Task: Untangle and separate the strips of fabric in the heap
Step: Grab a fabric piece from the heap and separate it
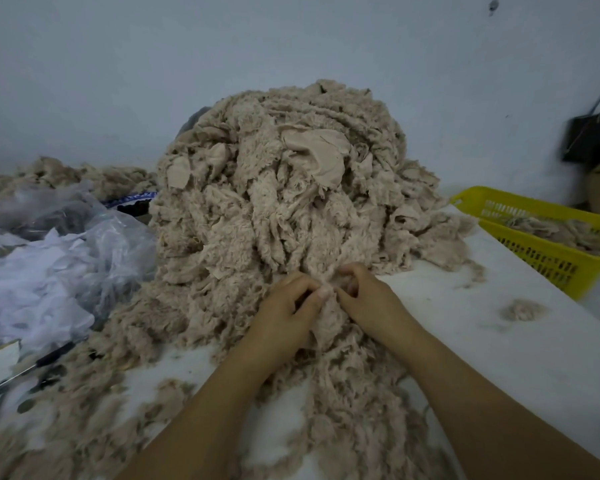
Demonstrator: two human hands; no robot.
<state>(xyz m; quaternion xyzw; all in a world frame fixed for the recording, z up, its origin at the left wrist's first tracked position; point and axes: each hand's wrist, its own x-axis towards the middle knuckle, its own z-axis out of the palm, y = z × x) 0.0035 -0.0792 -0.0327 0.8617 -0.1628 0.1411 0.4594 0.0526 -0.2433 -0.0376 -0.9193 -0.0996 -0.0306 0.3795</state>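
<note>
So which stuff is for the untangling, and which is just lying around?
For the job: heap of beige fabric strips, left hand and right hand pinching a strip, yellow basket with strips in it.
Just lying about: plastic bags of white scraps, black pen, dark bag by the wall.

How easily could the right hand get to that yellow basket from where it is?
Probably yes: the right hand pinches fabric low in the heap, and mostly bare table lies between it and the yellow basket.
</note>
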